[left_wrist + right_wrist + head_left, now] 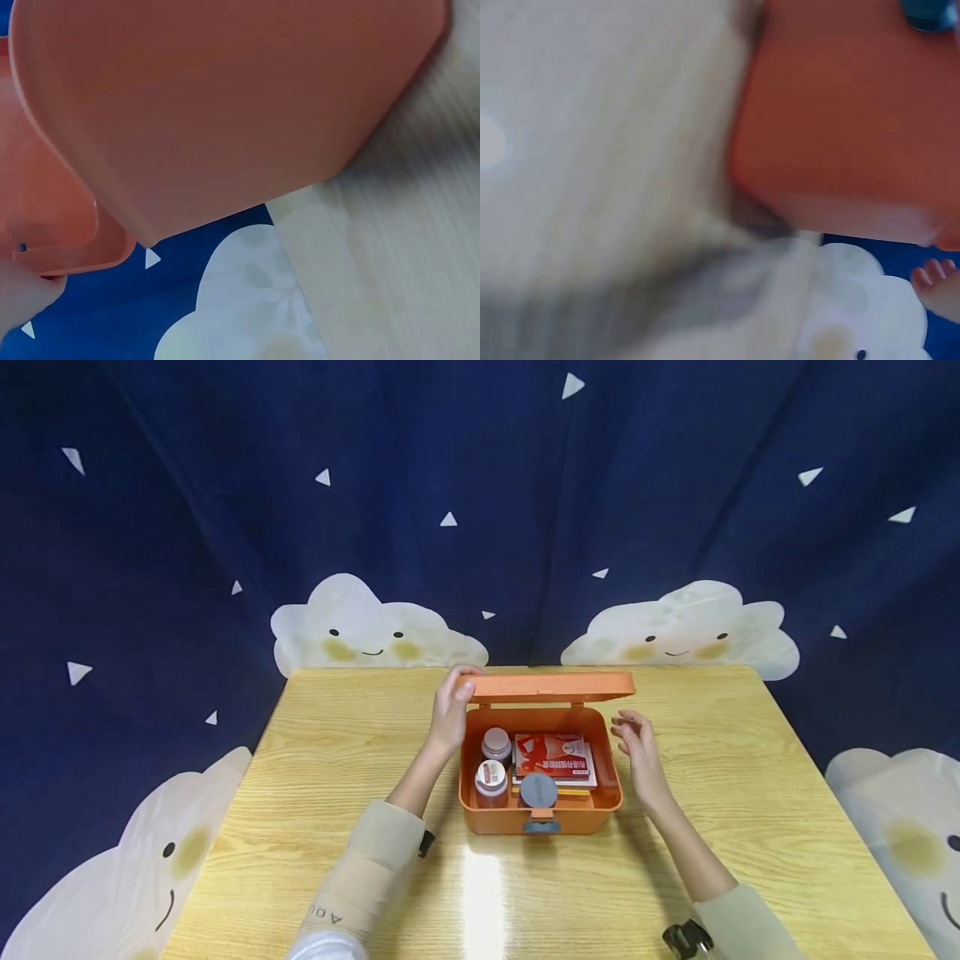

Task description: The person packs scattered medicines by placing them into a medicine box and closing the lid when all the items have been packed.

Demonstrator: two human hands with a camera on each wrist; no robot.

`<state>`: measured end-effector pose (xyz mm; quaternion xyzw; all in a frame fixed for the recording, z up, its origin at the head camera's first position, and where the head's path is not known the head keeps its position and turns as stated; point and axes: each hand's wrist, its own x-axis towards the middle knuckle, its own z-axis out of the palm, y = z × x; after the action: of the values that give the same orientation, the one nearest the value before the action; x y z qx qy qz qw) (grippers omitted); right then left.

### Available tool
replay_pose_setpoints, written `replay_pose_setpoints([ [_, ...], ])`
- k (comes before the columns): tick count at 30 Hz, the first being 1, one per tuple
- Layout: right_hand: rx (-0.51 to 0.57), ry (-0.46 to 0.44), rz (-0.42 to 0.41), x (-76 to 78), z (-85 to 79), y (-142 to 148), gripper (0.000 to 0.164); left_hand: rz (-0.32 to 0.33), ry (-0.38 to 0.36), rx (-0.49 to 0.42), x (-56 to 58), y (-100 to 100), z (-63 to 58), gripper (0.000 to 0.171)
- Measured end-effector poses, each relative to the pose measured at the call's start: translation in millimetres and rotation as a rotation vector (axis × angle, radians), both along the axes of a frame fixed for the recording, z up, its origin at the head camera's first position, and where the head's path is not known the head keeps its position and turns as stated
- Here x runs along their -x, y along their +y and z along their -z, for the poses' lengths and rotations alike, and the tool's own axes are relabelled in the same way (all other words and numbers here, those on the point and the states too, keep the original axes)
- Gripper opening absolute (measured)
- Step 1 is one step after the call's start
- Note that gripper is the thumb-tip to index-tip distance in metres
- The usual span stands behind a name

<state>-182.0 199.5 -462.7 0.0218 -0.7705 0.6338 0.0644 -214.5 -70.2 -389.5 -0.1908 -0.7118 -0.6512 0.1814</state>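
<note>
An orange lidded box stands on the wooden table, its lid raised at the back. My left hand grips the lid's left corner, thumb on the near side; the left wrist view also catches that hand at the lid's edge. Just off the box's right side hovers my right hand, fingers loosely bent and holding nothing. Inside the box are a pink-capped bottle, a bottle with a white labelled cap, a grey round lid and a red printed carton.
A blue-grey latch sits on the box's front. Behind the wooden table hangs a dark blue curtain with white triangles and smiling clouds. Light glares on the table in front of the box.
</note>
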Motion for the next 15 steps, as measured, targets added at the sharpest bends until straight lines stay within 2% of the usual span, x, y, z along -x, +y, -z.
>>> replay_pose_setpoints([
  [3, 0.209, 0.111, -0.030, 2.4, -15.1, -2.8, 0.050, 0.027, 0.043, -0.011, -3.1, -1.0, 5.1, 0.046],
  [7, 0.324, 0.203, -0.164, 5.3, -29.7, -5.5, 0.059, 0.053, 0.093, -0.014, -6.7, -1.8, 11.0, 0.048],
  [9, 0.316, 0.222, -0.231, 6.9, -33.7, -6.7, 0.063, 0.054, 0.119, -0.016, -8.5, -2.0, 14.1, 0.048],
  [11, 0.287, 0.229, -0.264, 8.0, -35.8, -7.5, 0.064, 0.054, 0.149, -0.012, -10.4, -2.2, 17.3, 0.047],
  [15, 0.182, 0.228, -0.251, 7.4, -34.1, -7.4, 0.058, 0.054, 0.201, -0.004, -14.7, -1.9, 23.8, 0.044],
])
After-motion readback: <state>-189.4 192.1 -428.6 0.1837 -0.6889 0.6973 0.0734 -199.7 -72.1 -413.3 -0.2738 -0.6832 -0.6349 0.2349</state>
